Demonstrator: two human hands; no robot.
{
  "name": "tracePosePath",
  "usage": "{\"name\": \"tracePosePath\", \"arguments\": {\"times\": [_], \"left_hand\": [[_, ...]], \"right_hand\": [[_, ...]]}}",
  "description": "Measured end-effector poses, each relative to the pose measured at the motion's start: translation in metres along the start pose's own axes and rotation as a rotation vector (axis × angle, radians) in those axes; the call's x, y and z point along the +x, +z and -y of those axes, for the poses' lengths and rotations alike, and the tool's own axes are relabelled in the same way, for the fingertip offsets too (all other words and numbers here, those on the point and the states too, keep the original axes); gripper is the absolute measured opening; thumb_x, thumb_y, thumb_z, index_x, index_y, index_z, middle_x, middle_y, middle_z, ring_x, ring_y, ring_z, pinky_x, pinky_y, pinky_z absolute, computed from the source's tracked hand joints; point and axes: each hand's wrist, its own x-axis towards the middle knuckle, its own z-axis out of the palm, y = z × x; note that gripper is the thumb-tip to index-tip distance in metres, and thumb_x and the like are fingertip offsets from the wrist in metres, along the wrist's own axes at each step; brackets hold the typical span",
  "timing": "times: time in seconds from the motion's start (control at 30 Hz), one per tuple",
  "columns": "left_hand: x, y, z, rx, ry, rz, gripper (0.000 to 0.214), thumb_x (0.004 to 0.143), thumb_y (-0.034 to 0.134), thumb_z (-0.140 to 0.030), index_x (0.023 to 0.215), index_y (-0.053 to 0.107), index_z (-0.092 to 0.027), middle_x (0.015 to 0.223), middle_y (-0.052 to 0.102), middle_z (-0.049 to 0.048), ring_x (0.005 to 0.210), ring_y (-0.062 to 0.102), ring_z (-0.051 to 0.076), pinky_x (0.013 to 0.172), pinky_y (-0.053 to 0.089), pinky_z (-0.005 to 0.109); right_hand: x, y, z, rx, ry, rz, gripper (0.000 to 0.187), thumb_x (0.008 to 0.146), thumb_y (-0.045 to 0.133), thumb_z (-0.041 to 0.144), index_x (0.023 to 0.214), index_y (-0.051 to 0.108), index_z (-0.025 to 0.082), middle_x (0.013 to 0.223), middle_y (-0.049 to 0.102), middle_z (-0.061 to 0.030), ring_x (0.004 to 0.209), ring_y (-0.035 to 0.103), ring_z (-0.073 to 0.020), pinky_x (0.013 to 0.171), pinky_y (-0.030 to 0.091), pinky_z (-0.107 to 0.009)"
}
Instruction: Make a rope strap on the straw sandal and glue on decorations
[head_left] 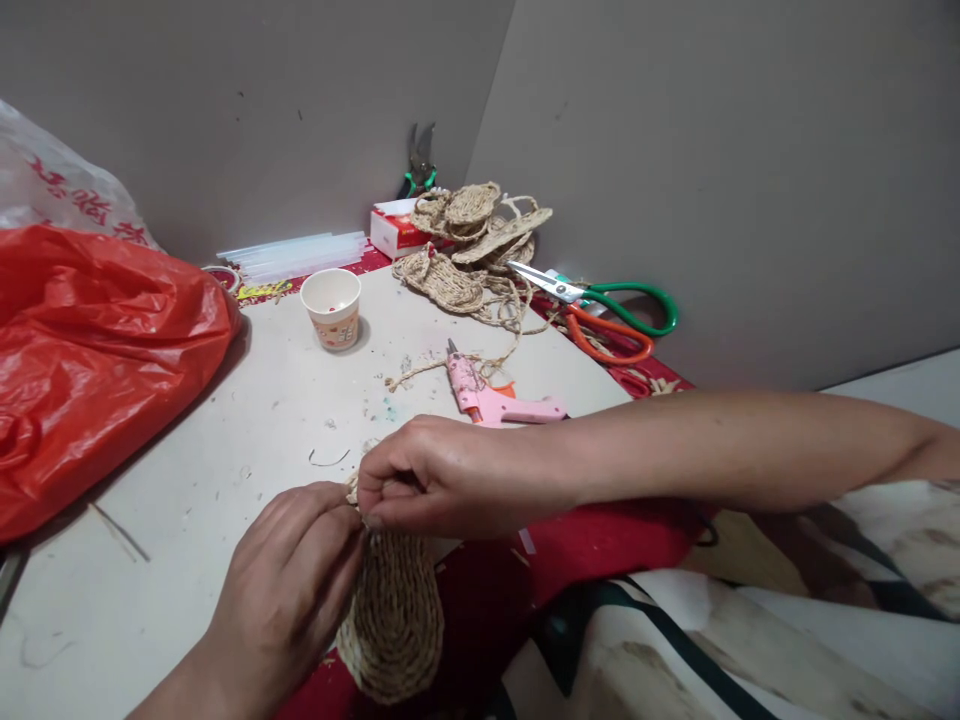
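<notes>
A woven straw sole (394, 620), made of coiled braided cord, lies at the table's front edge with its lower end toward me. My left hand (289, 570) is closed on the sole's left side near its far end. Across that far end reaches my right hand (427, 480), fingers pinched together close to the left fingertips. Whatever the right fingers hold is hidden or too small to make out. Just beyond the right wrist lies a pink glue gun (487, 395), its nozzle pointing away from me.
A paper cup (337, 330) stands behind the hands. Clear glue sticks (300, 255), a red-and-white box (390, 232), pruning shears (420, 160) and a pile of straw pieces (480, 245) are at the back. Scissors (607, 310) lie right; a red plastic bag (112, 360) fills the left.
</notes>
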Motion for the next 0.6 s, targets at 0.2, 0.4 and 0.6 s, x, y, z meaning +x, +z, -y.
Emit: {"name": "tracePosePath", "arguments": {"times": [0.2,0.4,0.6], "left_hand": [[0.004,-0.001,-0.002,0.012,0.000,-0.013,0.015,0.089,0.056,-0.009,0.102,0.060,-0.015,0.096,0.068,0.0081,0.087,0.063,0.018,0.076,0.051,0.031],[0.002,0.000,-0.001,0.025,-0.005,0.007,0.012,0.091,0.054,-0.013,0.102,0.059,-0.016,0.096,0.068,0.0080,0.086,0.063,0.018,0.075,0.051,0.032],[0.001,0.000,-0.001,0.022,-0.021,0.019,0.012,0.090,0.055,-0.013,0.101,0.060,-0.016,0.096,0.068,0.0081,0.085,0.064,0.018,0.075,0.051,0.032]], "right_hand": [[0.001,0.008,-0.007,-0.047,-0.008,-0.060,0.009,0.085,0.057,0.012,0.082,0.065,0.010,0.058,0.042,0.0080,0.051,0.034,-0.0018,0.055,0.030,-0.018],[-0.002,0.011,-0.013,-0.181,-0.123,-0.126,0.007,0.086,0.054,0.014,0.087,0.062,0.012,0.066,0.047,0.0052,0.060,0.038,-0.0054,0.059,0.030,-0.020],[-0.003,0.013,-0.024,-0.200,-0.260,-0.197,0.008,0.089,0.055,0.015,0.089,0.062,0.013,0.080,0.061,-0.0003,0.072,0.051,-0.0079,0.066,0.037,-0.021]]}}
